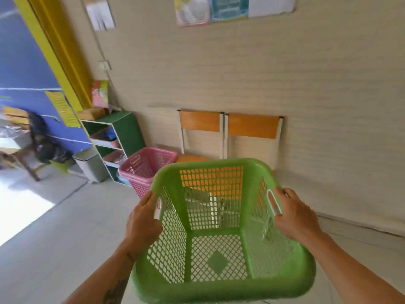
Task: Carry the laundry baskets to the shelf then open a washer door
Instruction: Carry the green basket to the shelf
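Observation:
An empty green mesh laundry basket (219, 288) fills the lower middle of the view, held off the floor. My left hand (142, 222) grips its left handle and my right hand (295, 216) grips its right handle. Ahead on the floor stands a pink laundry basket (142, 165), stacked on at least one other, beside a green and white shelf unit (125, 130) with items on its boards. No washer is in view.
Two wooden-backed chairs (252, 128) stand against the beige wall behind the baskets. A grey bin (92, 163) sits left of the shelf. A yellow door frame (65, 62) and bright doorway lie to the left. Pale tiled floor (54, 238) stretches at lower left.

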`<state>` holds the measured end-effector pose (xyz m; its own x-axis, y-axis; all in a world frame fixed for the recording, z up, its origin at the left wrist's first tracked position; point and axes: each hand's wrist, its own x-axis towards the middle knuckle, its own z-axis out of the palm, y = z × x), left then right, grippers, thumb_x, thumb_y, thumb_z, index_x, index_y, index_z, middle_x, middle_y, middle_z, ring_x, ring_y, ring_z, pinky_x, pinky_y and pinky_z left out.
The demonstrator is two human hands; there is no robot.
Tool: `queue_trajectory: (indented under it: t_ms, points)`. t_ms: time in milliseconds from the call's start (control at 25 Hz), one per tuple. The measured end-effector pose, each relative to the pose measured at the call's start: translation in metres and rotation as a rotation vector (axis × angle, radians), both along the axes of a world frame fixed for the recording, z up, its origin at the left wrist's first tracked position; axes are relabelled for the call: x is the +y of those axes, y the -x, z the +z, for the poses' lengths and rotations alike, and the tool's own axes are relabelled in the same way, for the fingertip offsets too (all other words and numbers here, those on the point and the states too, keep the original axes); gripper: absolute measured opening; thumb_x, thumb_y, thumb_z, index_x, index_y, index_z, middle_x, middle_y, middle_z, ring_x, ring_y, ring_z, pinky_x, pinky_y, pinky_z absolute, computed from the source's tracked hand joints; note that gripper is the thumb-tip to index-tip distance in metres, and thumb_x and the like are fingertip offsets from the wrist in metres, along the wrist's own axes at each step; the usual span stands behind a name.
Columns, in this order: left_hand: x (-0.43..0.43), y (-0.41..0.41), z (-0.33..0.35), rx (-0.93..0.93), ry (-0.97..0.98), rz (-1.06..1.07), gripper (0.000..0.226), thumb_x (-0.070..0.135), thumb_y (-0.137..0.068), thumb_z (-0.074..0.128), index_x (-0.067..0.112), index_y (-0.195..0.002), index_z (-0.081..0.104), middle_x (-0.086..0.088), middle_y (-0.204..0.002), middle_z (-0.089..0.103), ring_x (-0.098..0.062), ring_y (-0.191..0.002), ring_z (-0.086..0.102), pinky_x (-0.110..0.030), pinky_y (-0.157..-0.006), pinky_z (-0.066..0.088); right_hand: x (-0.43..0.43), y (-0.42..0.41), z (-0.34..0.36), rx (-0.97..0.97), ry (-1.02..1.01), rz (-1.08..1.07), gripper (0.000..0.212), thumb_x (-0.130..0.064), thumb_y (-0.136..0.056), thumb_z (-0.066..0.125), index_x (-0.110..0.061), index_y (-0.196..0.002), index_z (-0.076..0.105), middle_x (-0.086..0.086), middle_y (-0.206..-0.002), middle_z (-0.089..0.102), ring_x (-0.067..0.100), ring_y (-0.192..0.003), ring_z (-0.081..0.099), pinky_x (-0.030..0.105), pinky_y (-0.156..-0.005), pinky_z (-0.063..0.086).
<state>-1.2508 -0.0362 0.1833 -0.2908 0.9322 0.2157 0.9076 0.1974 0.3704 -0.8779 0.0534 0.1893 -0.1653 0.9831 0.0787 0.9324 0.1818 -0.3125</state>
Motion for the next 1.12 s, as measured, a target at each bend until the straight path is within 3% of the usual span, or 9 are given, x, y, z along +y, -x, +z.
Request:
queue_trajectory:
  t_ms: [160,400,600,720,880,1000,1120]
  points:
    - [0.028,0.085,0.004,-0.027,-0.036,0.173,0.097,0.002,-0.062,0.055,0.033,-0.15,0.029,0.015,-0.148,0.04,-0.021,-0.109,0.062,-0.033,-0.076,0.058,0.086,0.102,0.015,-0.03,-0.013,0.157,0.072,-0.022,-0.079,0.059,-0.027,-0.146,0.031,0.001,-0.141,0.041,0.03,-0.113,0.057,0.038,-0.076,0.05]
    - [0.092,0.239,0.002,-0.047,-0.083,0.261,0.084,0.004,-0.066,0.058,0.033,-0.143,0.039,0.019,-0.14,0.044,-0.018,-0.101,0.062,-0.036,-0.073,0.06,0.184,0.276,0.019,-0.005,-0.023,0.236,0.084,-0.02,-0.078,0.062,-0.024,-0.153,0.025,-0.001,-0.152,0.032,0.028,-0.116,0.057,0.036,-0.079,0.052]
    - [0.165,0.365,0.035,0.023,-0.079,0.266,0.079,0.001,-0.061,0.055,0.023,-0.136,0.047,0.01,-0.132,0.051,-0.026,-0.099,0.063,-0.04,-0.075,0.058,0.249,0.395,0.033,0.041,-0.035,0.21,0.081,-0.017,-0.08,0.061,-0.024,-0.153,0.025,-0.002,-0.15,0.033,0.026,-0.104,0.06,0.031,-0.065,0.043]
    - [0.225,0.425,0.056,0.097,-0.068,0.24,0.068,0.003,-0.059,0.053,0.021,-0.124,0.05,0.012,-0.121,0.052,-0.024,-0.088,0.063,-0.038,-0.064,0.057,0.297,0.447,0.042,0.07,-0.061,0.195,0.077,-0.021,-0.085,0.057,-0.024,-0.153,0.023,-0.002,-0.15,0.032,0.026,-0.108,0.059,0.034,-0.07,0.046]
    - [0.313,0.494,0.071,0.137,-0.096,0.194,0.07,0.004,-0.06,0.054,0.023,-0.127,0.05,0.013,-0.121,0.052,-0.024,-0.087,0.063,-0.039,-0.066,0.057,0.368,0.507,0.043,0.096,-0.097,0.164,0.071,-0.026,-0.089,0.056,-0.023,-0.153,0.025,0.0,-0.152,0.034,0.03,-0.119,0.055,0.042,-0.083,0.05]
    - [0.381,0.53,0.083,0.193,-0.106,0.178,0.078,0.003,-0.061,0.055,0.025,-0.135,0.045,0.016,-0.13,0.048,-0.026,-0.086,0.064,-0.038,-0.061,0.056,0.43,0.544,0.041,0.109,-0.08,0.149,0.074,-0.023,-0.085,0.058,-0.022,-0.152,0.026,0.001,-0.148,0.038,0.031,-0.114,0.055,0.042,-0.077,0.052]
    - [0.445,0.561,0.09,0.202,-0.106,0.153,0.078,0.001,-0.062,0.056,0.023,-0.136,0.047,0.016,-0.135,0.047,-0.024,-0.088,0.063,-0.025,-0.052,0.04,0.484,0.572,0.038,0.109,-0.069,0.132,0.071,-0.03,-0.088,0.056,-0.024,-0.151,0.025,-0.002,-0.143,0.04,0.027,-0.104,0.058,0.04,-0.067,0.055]
